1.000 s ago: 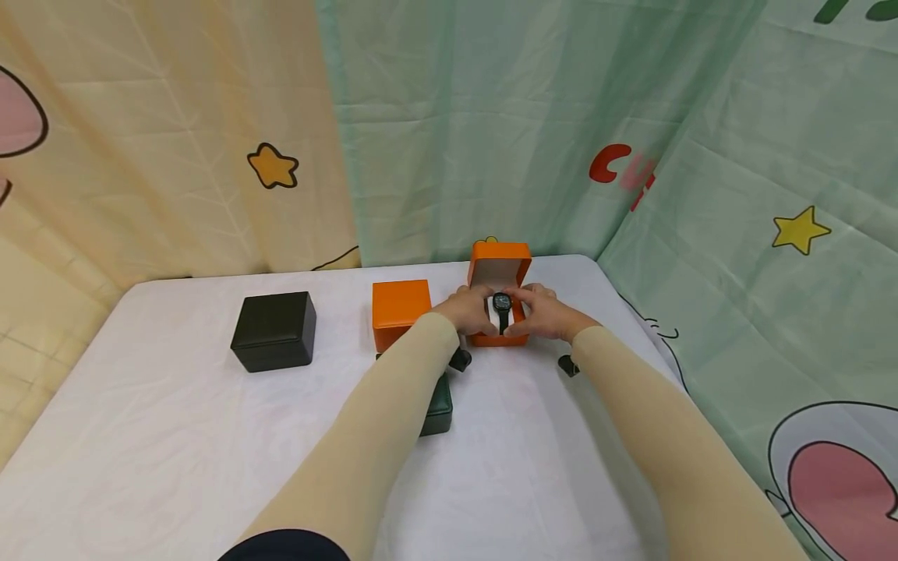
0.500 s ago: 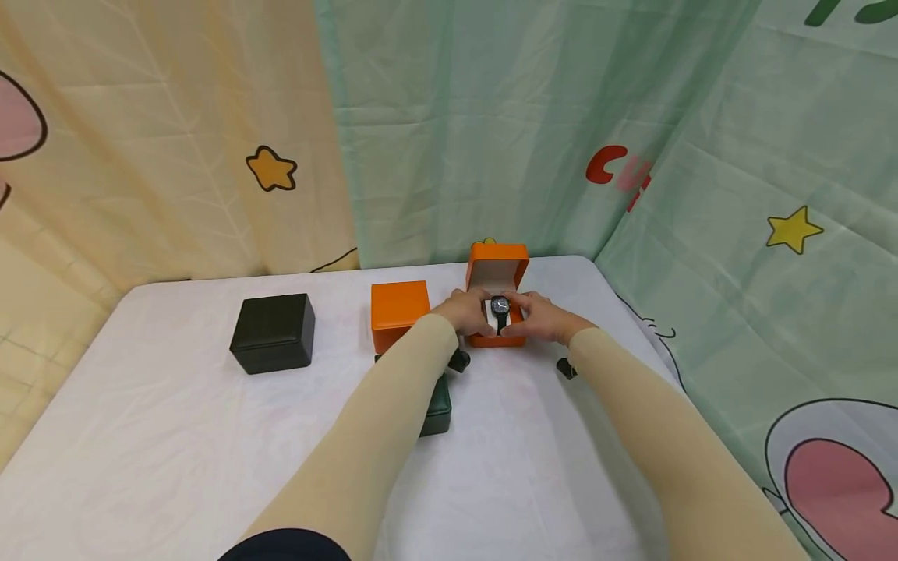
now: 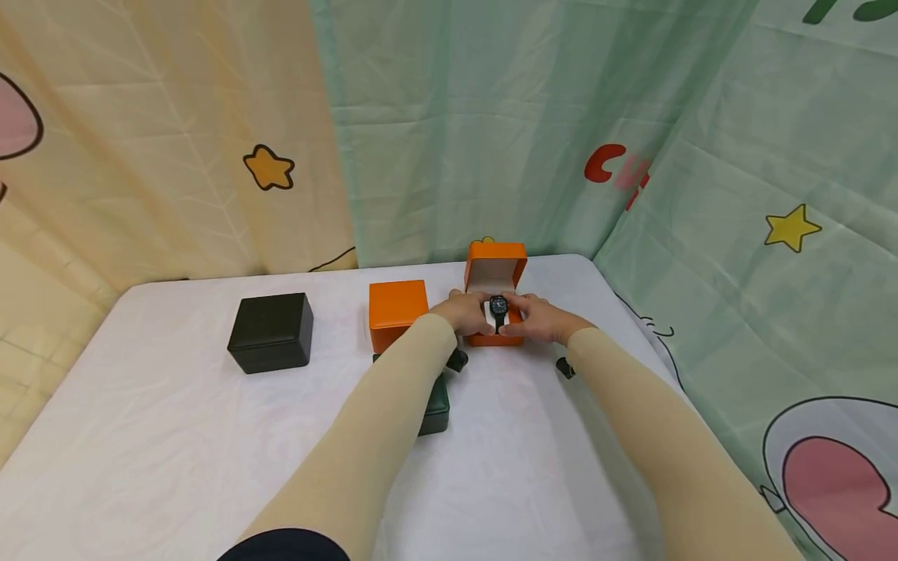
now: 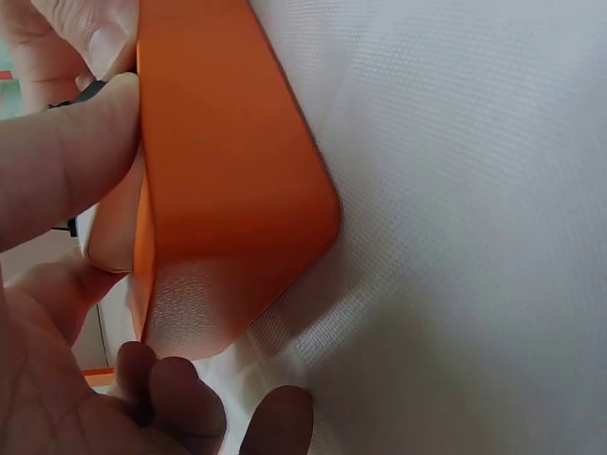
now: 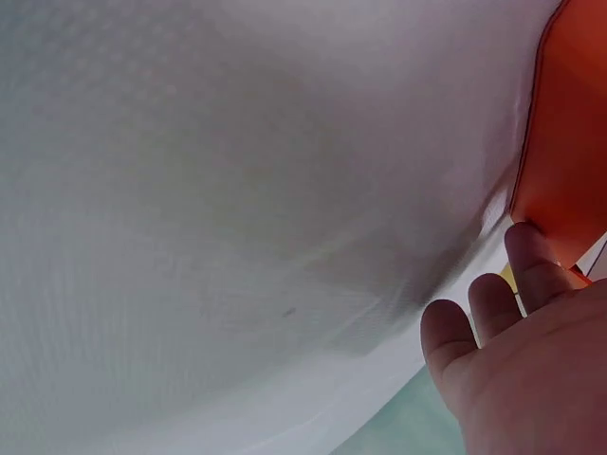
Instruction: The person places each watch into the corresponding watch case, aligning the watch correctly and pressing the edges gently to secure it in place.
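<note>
An orange watch box (image 3: pixel 496 251) stands with its lid raised near the back of the table. Inside it, a black wristwatch (image 3: pixel 499 305) sits around a white cushion (image 3: pixel 489 313), dial upward. My left hand (image 3: pixel 463 313) holds the watch and cushion from the left, thumb in front and index finger behind. From the opposite side my right hand (image 3: pixel 543 318) does the same. In the left wrist view, the left thumb (image 4: pixel 71 156) lies at the rim of the orange box wall. The right wrist view has three outer fingers (image 5: pixel 536 265) extended beside the box, while the watch is hidden there.
A closed orange box (image 3: pixel 397 304) is just left of the open one, partly behind my left arm. Nearer me, that arm partly covers a dark green box (image 3: pixel 436 409). A black box (image 3: pixel 272 331) stands farther left. Printed curtains (image 3: pixel 456 156) hang behind the white-covered table (image 3: pixel 175 460).
Both hands stay at the watch with hardly any movement. The watch dial tilts slightly between frames, and the whole head view has shifted a little. The boxes stay in place.
</note>
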Demonstrator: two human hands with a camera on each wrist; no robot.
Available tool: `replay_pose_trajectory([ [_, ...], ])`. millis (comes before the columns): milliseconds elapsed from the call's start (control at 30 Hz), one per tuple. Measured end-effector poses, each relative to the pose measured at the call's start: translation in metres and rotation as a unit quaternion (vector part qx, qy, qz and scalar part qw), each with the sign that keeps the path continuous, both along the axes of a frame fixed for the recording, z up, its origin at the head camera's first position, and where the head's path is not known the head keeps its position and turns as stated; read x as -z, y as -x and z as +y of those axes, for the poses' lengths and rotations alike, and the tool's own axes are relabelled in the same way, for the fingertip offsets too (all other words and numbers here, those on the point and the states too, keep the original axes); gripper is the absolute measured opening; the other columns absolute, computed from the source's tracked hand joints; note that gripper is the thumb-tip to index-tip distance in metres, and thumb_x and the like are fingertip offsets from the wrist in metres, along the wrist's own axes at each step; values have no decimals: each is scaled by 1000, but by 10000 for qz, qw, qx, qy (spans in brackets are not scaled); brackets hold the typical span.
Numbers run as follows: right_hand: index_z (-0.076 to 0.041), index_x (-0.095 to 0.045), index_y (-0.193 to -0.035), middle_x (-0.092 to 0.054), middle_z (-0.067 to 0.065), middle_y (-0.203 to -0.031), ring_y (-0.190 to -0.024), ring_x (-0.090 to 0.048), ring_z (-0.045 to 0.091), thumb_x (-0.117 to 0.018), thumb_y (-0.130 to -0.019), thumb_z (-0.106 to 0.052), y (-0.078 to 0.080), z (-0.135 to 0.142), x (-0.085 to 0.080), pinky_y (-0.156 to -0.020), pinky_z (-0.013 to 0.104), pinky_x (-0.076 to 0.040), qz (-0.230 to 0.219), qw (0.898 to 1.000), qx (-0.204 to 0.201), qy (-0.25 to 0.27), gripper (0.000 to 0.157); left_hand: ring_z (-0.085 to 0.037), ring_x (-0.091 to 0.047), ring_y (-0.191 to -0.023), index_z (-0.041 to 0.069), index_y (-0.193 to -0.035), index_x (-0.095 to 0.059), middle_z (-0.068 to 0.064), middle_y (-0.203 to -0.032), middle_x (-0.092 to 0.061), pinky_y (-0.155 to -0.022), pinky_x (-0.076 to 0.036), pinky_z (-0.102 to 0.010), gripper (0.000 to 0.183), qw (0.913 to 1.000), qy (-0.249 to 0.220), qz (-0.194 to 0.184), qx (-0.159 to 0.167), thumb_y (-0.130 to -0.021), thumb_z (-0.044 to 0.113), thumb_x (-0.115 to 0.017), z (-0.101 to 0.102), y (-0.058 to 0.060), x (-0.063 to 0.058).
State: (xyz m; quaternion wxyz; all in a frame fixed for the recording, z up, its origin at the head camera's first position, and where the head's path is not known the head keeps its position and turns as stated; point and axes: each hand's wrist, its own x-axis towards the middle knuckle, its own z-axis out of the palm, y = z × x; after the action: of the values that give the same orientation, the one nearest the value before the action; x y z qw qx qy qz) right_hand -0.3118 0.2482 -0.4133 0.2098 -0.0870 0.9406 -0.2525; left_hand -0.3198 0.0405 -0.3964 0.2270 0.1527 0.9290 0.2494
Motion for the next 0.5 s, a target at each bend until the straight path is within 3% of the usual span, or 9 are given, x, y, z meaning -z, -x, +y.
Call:
replay_pose_trajectory([
  [167, -21, -22, -169, -21, 26, -170, -154, -26, 47, -70, -96, -51, 1, -1, 3, -128, 64, -21, -58, 10000, -37, 14, 93, -29, -42, -125, 34, -164, -38, -17, -145, -51, -98, -51, -44, 80, 9998, 172, -89, 59, -94, 42, -77, -1, 2, 4],
  [333, -20, -21, -170, -22, 26, -170, -154, -29, 46, -69, -97, -50, 1, 0, 5, -129, 64, -20, -59, 9999, -70, 116, 93, -29, -46, -120, 34, -162, -41, -19, -142, -47, -87, -52, -40, 81, 10000, -8, 34, -4, -91, 41, -80, -3, 0, 1],
  [500, -22, -23, -169, -24, 25, -169, -153, -30, 45, -71, -96, -48, 1, 3, 4, -129, 63, -21, -30, 9996, -22, 272, 92, -27, -46, -120, 32, -156, -49, -13, -138, -52, -81, -50, -35, 60, 9993, -310, 189, 51, -100, 28, -70, -2, 1, -5],
])
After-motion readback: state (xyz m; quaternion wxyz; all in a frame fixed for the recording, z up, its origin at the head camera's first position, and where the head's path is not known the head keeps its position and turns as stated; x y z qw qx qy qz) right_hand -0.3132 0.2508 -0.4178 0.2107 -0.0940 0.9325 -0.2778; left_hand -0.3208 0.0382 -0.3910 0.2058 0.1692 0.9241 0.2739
